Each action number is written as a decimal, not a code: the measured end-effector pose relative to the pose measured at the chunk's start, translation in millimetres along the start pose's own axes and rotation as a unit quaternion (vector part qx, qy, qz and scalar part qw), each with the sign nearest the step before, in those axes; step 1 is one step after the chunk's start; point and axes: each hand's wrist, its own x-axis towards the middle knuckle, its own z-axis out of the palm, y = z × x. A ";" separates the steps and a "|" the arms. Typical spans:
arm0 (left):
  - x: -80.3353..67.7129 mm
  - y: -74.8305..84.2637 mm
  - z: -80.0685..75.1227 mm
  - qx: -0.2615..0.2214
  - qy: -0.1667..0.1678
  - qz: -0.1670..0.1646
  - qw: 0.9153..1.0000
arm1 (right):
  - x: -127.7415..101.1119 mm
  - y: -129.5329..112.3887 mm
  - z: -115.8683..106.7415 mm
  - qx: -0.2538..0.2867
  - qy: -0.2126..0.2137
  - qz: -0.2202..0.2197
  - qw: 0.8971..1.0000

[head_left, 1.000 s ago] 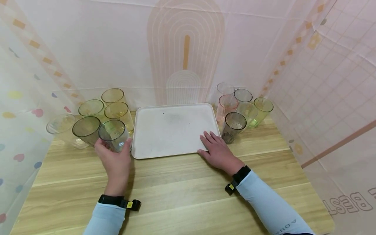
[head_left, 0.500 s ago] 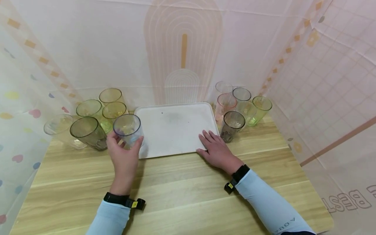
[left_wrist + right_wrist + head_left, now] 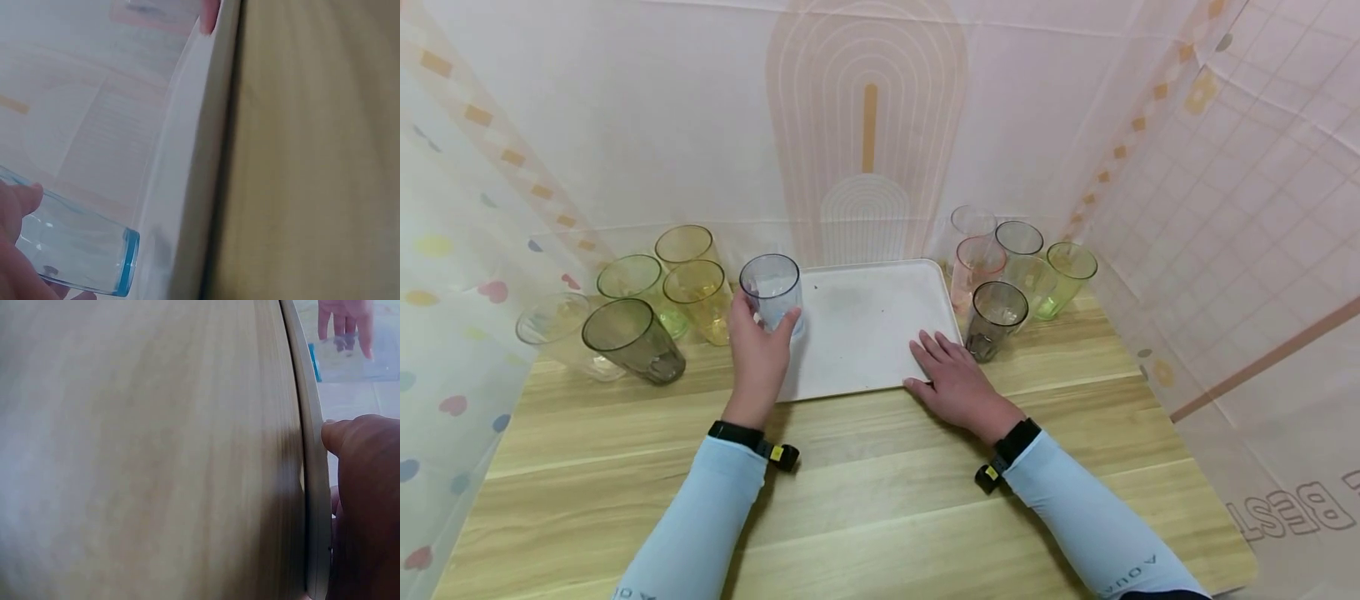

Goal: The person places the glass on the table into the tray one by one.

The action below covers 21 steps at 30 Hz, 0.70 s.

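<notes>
My left hand (image 3: 760,357) grips a pale blue clear glass (image 3: 778,285) round its side, thumb on the right and fingers on the left. The glass stands upright over the left part of a white rectangular tray (image 3: 865,333). In the left wrist view its bright blue base (image 3: 129,262) shows close over the tray, just inside the rim (image 3: 199,150). My right hand (image 3: 957,385) rests on the tray's front right corner with fingers extended. From the right wrist, the thumb (image 3: 334,434) lies at the tray's edge.
Left of the tray stand several tinted glasses: a dark grey-green one (image 3: 632,342) in front, amber ones (image 3: 703,308), a green one (image 3: 632,279) and a clear one (image 3: 561,329). At right, a smoky glass (image 3: 995,325) stands close to my right hand, before pink (image 3: 973,279) and green (image 3: 1063,283) ones.
My left hand has carried the pale blue glass right and back, from beside the dark glass at left to over the tray's left part. The right hand stays in place.
</notes>
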 end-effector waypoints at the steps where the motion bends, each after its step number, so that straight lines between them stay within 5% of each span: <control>1: 4.6 -0.4 1.4 0.006 0.000 0.000 1.000 | 0.1 0.3 0.2 0.001 0.000 0.000 1.000; 9: 37.1 -2.0 15.5 0.056 0.011 -0.005 0.998 | -2.1 -0.9 -4.3 0.000 -0.008 0.004 1.000; 21: 67.8 -4.2 21.6 0.051 0.014 -0.045 0.998 | -0.1 -0.5 -0.9 -0.002 -0.013 0.005 1.000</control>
